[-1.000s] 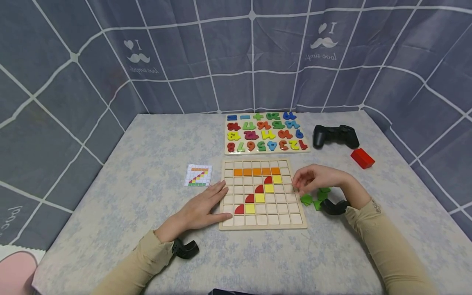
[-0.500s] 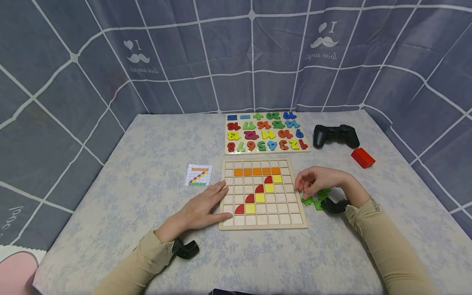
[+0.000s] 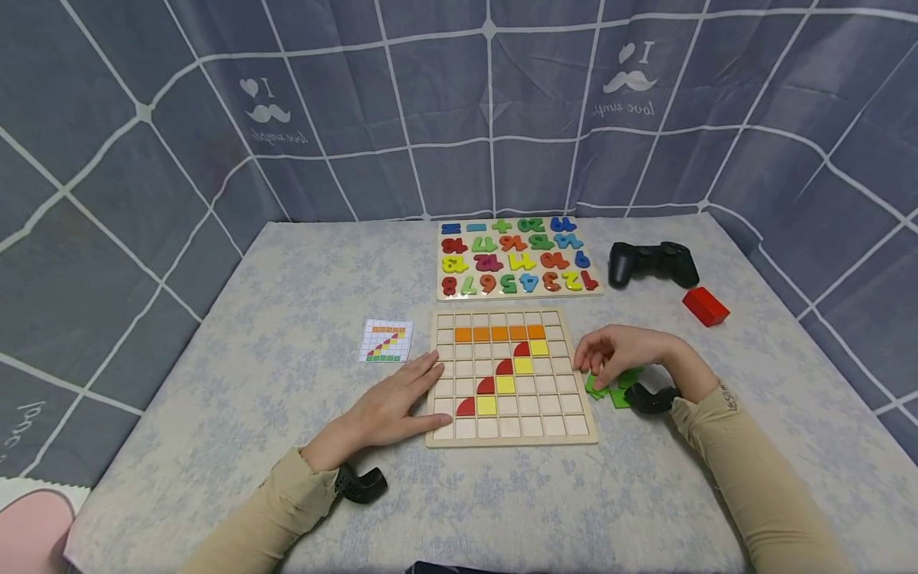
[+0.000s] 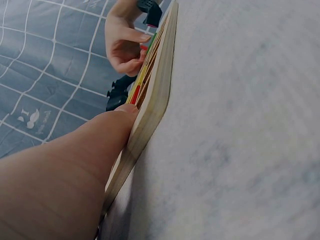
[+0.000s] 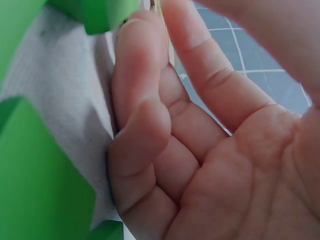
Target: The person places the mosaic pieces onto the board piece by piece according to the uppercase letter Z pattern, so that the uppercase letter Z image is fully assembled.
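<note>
A wooden grid board [image 3: 512,443] lies on the table. It bears a row of orange squares [image 3: 500,334] and a diagonal of yellow squares [image 3: 505,385] and red quarter-round pieces [image 3: 485,387]. My left hand [image 3: 390,405] lies flat at the board's left edge, thumb over its lower left corner. Beyond the right edge, my right hand [image 3: 622,352] reaches down with bent fingers over a small heap of green tiles [image 3: 620,398]. One green tile [image 5: 97,17] stands right at its fingertips in the right wrist view; I cannot tell whether they pinch it.
A pattern card [image 3: 386,341] with a matching coloured design lies left of the board. Behind stands a number puzzle [image 3: 519,259] of several bright numerals. A black game controller [image 3: 653,265] and a red block [image 3: 706,308] are at the back right.
My right hand has shifted slightly right and lower over the green tiles, and those by its fingertips have moved a little. The left hand stays on the board.
</note>
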`<state>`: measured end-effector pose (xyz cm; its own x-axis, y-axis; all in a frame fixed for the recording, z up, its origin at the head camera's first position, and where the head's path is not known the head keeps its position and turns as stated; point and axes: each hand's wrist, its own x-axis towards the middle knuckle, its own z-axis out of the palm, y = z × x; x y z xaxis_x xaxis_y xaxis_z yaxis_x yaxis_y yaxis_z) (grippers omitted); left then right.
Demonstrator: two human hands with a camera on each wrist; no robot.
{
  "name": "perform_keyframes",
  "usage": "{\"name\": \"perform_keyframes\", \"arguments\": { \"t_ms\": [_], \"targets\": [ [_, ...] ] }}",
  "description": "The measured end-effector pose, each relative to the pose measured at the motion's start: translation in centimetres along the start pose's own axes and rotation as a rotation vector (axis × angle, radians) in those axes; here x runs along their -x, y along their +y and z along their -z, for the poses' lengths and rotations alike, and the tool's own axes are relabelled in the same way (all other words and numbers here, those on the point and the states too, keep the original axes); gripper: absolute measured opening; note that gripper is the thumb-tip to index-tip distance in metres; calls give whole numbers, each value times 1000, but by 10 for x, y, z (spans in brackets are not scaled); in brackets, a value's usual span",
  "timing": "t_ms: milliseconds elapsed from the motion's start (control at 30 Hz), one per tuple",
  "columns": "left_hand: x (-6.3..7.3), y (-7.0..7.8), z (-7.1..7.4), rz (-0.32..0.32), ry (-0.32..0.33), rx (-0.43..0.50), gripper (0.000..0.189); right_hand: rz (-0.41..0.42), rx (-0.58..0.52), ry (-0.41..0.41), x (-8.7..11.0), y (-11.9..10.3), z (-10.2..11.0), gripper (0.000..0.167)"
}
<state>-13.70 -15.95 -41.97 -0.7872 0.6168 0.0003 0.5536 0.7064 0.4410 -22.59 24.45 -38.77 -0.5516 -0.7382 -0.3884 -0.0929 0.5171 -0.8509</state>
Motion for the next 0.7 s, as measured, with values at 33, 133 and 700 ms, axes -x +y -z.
{"name": "perform_keyframes", "arguments": {
  "t_ms": [33, 133, 700],
  "targets": [
    [0, 0, 0, 2, 0, 0, 83, -6, 4, -3, 0, 0, 0, 33],
    [0, 0, 0, 3, 2, 4, 83, -25, 21, -10, -1, -2, 0, 33],
    [1, 1, 0, -2, 4, 14, 83, -96, 117, 39, 5, -14, -4, 20]
  ]
}}
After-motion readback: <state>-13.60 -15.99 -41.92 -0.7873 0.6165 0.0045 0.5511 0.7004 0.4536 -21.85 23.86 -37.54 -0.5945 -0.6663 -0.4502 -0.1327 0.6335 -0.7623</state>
